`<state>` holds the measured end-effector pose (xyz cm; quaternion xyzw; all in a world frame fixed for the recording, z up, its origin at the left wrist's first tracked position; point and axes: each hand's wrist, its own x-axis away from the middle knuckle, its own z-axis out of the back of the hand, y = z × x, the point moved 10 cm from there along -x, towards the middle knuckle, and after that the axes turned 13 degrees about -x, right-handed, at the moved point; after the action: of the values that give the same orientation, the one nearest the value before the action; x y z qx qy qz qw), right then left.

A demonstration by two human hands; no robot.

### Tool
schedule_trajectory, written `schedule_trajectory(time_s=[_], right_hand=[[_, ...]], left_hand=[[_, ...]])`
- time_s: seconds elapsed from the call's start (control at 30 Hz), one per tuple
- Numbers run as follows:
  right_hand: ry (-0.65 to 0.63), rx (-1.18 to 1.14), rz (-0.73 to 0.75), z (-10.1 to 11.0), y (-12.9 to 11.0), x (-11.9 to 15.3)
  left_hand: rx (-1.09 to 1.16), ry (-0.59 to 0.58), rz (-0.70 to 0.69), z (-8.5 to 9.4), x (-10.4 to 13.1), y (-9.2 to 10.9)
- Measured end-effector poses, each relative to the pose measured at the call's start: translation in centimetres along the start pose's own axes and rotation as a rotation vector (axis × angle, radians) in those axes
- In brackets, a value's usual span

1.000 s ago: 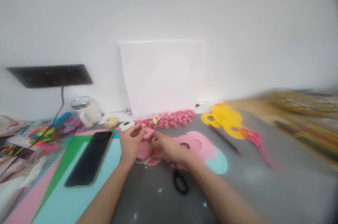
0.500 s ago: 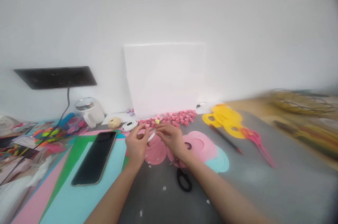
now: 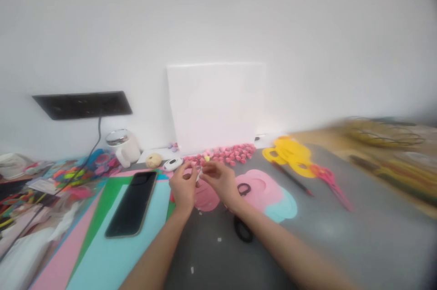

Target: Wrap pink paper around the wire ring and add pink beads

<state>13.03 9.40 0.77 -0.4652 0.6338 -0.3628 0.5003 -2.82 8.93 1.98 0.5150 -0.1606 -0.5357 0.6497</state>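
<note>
My left hand [image 3: 184, 187] is closed, with its fingertips pinched on a small white paper strip [image 3: 199, 173]. Close beside it, my right hand [image 3: 220, 183] pinches the same strip from the other side. The fingers hide much of the strip. Right behind the hands lies a heap of small pink folded pieces [image 3: 235, 153], with a tiny yellow piece [image 3: 206, 158] near the fingertips. Dark pink paper rounds [image 3: 207, 199] lie beneath the hands. Black-handled scissors [image 3: 238, 234] are partly covered by my right wrist.
Light pink [image 3: 254, 185] and light blue [image 3: 288, 206] paper rounds, yellow cutouts [image 3: 292, 151], a pencil [image 3: 293, 180] and pink scissors [image 3: 336, 190] lie rightward. Leftward are a phone [image 3: 132, 203] on coloured sheets, a white mug [image 3: 123, 149] and craft supplies. A white board [image 3: 218, 105] leans on the wall.
The view has shifted slightly, so most things appear farther right. Both hands still hold the white strip, and less of it shows between the fingers now.
</note>
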Motion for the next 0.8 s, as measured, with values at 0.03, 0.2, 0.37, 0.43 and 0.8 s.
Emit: schedule_trajectory(time_s=[0.03,0.2,0.37,0.43,0.8], right_hand=[[-0.002,0.007,0.005,-0.1,-0.2,0.0],[-0.064,0.056,-0.042,-0.8,-0.7,-0.6],[-0.106,0.088,-0.079,-1.1,-0.7,-0.8],[-0.058,0.1,-0.08,-0.7,-0.7,-0.7],[-0.183,0.224,0.111,-2.2,-4.4,2.0]], left_hand=[[0.0,-0.002,-0.001,0.0,0.0,0.1],[0.005,0.003,0.002,0.2,0.1,0.2],[-0.017,-0.007,-0.002,0.1,0.2,0.4],[-0.02,-0.003,-0.001,0.1,0.2,0.4],[-0.084,0.034,-0.037,0.6,0.2,0.7]])
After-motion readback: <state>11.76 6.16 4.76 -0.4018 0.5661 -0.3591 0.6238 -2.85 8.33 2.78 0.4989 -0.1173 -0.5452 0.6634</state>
